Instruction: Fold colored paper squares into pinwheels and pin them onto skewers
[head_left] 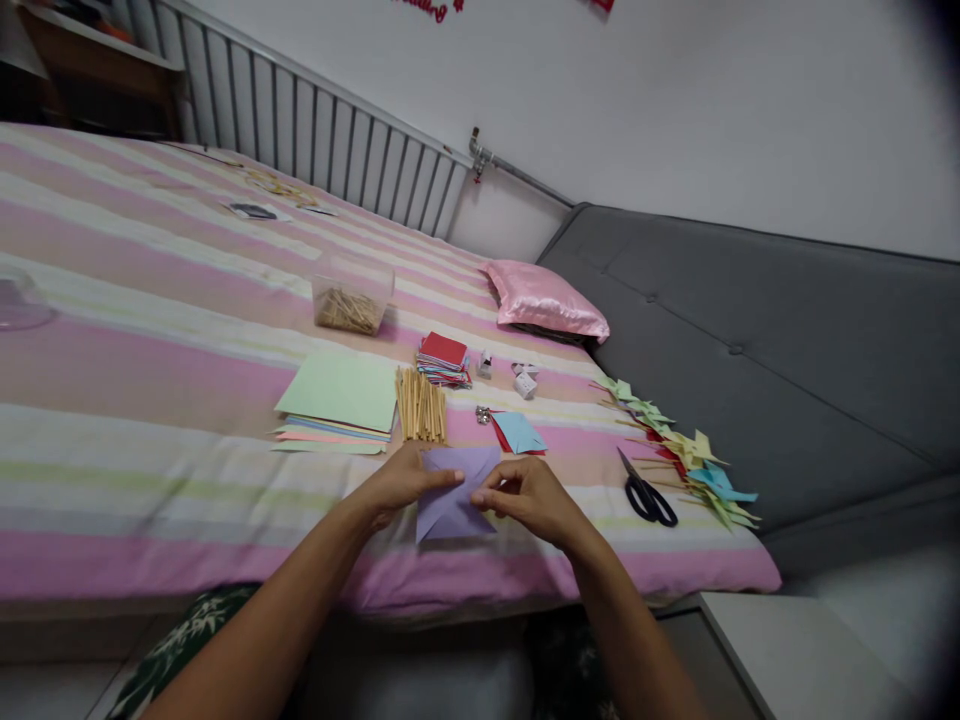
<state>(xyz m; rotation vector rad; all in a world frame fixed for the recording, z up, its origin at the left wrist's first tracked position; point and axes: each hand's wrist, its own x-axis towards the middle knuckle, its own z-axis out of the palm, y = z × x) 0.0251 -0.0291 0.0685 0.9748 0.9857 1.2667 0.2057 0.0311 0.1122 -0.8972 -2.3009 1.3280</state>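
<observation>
A purple paper square (pixel 454 492) lies on the striped bed near its front edge. My left hand (pixel 401 480) rests on its left side, fingers pressed down on the paper. My right hand (pixel 525 497) pinches a corner flap near the paper's centre. Just behind lie a bundle of wooden sticks (pixel 421 405), a light blue paper piece (pixel 519 432) over a red one, and a small metal object (pixel 482 413).
A stack of coloured sheets (pixel 337 400) lies to the left, a pile of small paper squares (pixel 443 359) and a clear box of sticks (pixel 351 292) behind. Black scissors (pixel 646 492) and a row of finished pinwheels (pixel 686 455) lie right. A pink pillow (pixel 545 297) sits by the grey headboard.
</observation>
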